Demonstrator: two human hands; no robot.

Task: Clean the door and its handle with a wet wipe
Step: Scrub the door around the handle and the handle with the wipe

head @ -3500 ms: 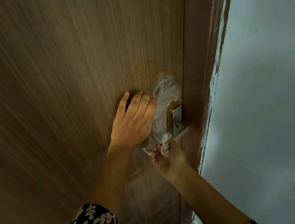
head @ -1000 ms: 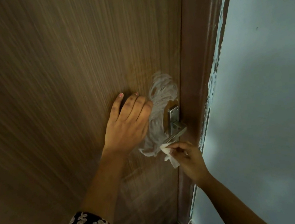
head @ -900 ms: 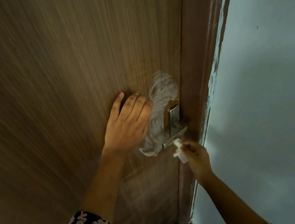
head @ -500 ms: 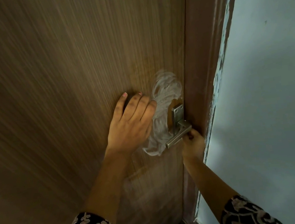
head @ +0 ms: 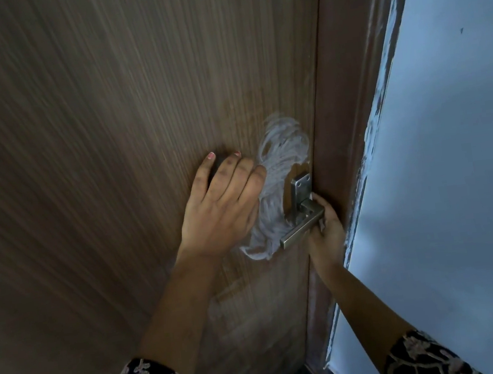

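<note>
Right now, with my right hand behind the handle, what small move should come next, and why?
Probably slide the right hand along the lever handle toward its free end, wiping as it goes. That hand sits at the pivot end, the left hand braces the door, and white smears show the panel around it is already wiped.

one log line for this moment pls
left hand flat on door | right hand behind handle | wipe barely visible
</note>
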